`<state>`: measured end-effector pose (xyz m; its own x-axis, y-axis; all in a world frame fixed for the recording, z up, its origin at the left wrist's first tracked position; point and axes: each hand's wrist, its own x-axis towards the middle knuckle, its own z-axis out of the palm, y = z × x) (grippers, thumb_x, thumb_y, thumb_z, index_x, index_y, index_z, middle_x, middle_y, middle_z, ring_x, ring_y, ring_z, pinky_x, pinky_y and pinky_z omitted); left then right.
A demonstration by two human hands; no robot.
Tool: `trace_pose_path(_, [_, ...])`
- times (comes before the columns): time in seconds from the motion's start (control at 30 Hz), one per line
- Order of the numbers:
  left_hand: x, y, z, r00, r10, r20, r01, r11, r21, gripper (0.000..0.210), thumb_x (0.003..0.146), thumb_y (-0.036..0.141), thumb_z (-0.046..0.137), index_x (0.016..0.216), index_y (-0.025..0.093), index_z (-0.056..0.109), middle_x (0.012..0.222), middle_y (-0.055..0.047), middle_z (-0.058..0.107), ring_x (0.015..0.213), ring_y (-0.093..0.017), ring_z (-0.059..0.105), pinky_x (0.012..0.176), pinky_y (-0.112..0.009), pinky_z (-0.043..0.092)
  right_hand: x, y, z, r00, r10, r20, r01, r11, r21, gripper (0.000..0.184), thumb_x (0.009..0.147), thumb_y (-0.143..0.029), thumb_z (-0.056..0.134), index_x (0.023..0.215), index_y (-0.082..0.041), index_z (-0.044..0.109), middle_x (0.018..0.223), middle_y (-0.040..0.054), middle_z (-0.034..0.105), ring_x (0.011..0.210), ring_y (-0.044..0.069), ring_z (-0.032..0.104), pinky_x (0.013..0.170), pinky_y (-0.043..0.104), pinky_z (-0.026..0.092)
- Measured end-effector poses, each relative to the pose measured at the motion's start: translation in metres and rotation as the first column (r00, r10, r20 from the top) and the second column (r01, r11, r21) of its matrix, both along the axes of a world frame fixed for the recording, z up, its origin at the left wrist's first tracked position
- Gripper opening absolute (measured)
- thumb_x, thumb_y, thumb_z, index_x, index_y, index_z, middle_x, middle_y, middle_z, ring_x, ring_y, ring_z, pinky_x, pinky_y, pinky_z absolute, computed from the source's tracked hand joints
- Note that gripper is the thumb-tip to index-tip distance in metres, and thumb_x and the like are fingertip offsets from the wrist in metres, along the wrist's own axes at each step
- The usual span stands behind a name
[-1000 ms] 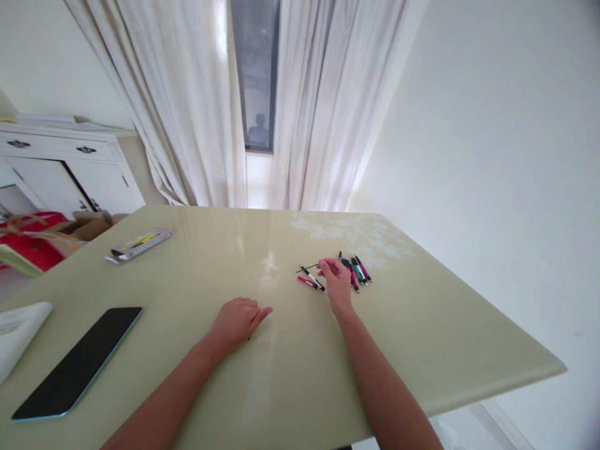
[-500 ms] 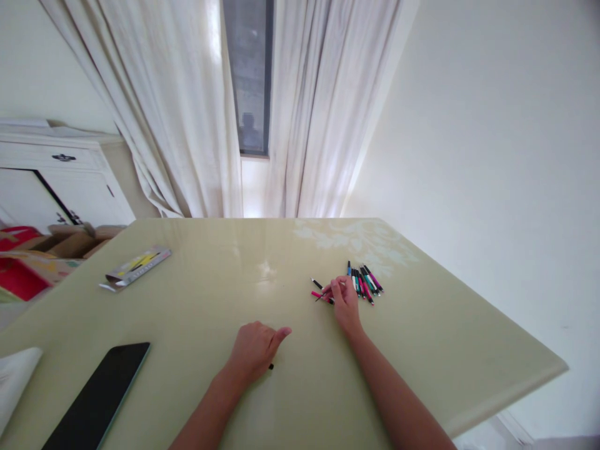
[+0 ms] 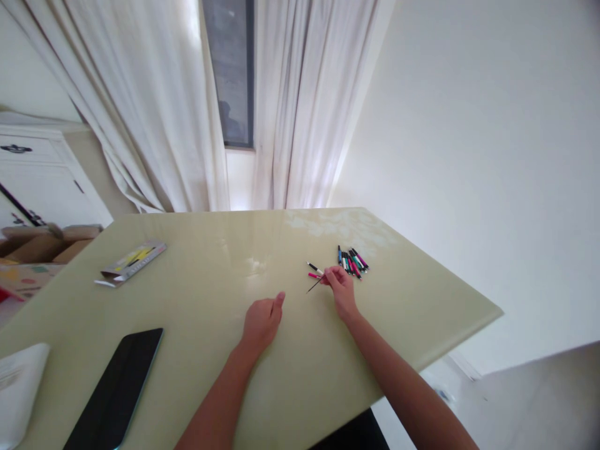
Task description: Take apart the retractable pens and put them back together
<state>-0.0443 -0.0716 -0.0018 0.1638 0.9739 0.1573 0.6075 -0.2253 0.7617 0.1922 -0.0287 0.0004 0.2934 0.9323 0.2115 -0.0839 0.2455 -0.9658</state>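
Observation:
My right hand is over the right half of the table. Its fingertips pinch a thin dark pen refill, whose narrow tip points down and to the left. Just beyond the fingers lie a black-and-white pen part and a pink pen part, partly covered by the hand. My left hand is nearer to me, fingers curled in and thumb raised. Whatever it holds is hidden behind the fingers. Past my right hand, several pens with blue, green, white, pink and purple barrels lie in a loose group.
An opened grey-and-yellow cardboard box lies at the far left of the table. A black tablet and a white object are at the near left. Curtains hang behind, and a wall rises on the right.
The view has turned slightly to the right. My right hand has drawn the refill away from the pen parts. My left hand has risen and moved forward; the black end below it no longer shows.

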Motion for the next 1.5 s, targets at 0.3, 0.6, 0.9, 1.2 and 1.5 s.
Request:
trace_pose_path(0.3, [-0.002,-0.002,0.004,0.995,-0.006,0.098,-0.008,0.990,0.141,0.051,0.103,0.039,0.027,0.074,0.021,0.064,0.077,-0.005,0.063,0.075,-0.021,0.062,0.076,-0.034,0.045,-0.012,-0.038,-0.006,0.933,0.122,-0.339,-0.152,0.986,-0.063,0.028,0.072,-0.039,0.089,0.088,-0.023,0.073,0.090,0.0012,0.077,0.080,0.015,0.073,0.070,0.024,0.058])
trace_pose_path(0.6, [-0.001,-0.002,0.003,0.987,-0.159,0.038,0.158,0.987,0.042,0.038,0.103,0.044,0.034,0.098,0.021,0.064,0.081,-0.003,0.068,0.077,-0.021,0.063,0.077,-0.033,0.050,-0.011,-0.039,-0.006,0.946,0.183,-0.268,-0.222,0.967,-0.124,0.030,0.073,-0.044,0.085,0.088,-0.023,0.071,0.094,0.0047,0.078,0.083,0.020,0.075,0.078,0.034,0.062])
trace_pose_path(0.9, [-0.001,-0.009,0.005,0.986,-0.165,0.012,0.165,0.985,0.043,0.039,0.106,0.045,0.033,0.106,0.021,0.065,0.104,-0.006,0.073,0.096,-0.022,0.066,0.089,-0.033,0.049,-0.015,-0.040,-0.008,0.948,0.298,-0.111,-0.310,0.943,-0.122,0.023,0.081,-0.041,0.080,0.091,-0.021,0.074,0.086,0.0047,0.077,0.077,0.019,0.073,0.077,0.033,0.058])
trace_pose_path(1.2, [0.002,-0.015,0.004,0.935,-0.218,-0.279,0.247,0.966,0.072,0.040,0.106,0.041,0.034,0.108,0.022,0.069,0.102,-0.007,0.075,0.094,-0.022,0.068,0.088,-0.034,0.050,-0.025,-0.047,-0.005,0.873,0.452,0.182,-0.426,0.889,-0.169,0.021,0.086,-0.042,0.074,0.085,-0.021,0.075,0.077,0.0029,0.073,0.067,0.018,0.068,0.066,0.030,0.054])
trace_pose_path(1.5, [0.000,-0.015,-0.001,0.954,-0.082,-0.290,0.118,0.987,0.111,0.038,0.106,0.040,0.034,0.119,0.023,0.066,0.115,-0.007,0.074,0.104,-0.023,0.068,0.097,-0.038,0.050,-0.003,-0.032,-0.011,0.664,-0.069,0.745,0.053,0.998,0.045,0.038,0.097,-0.032,0.052,0.133,-0.023,0.062,0.133,0.0122,0.064,0.118,0.031,0.053,0.104,0.049,0.036])
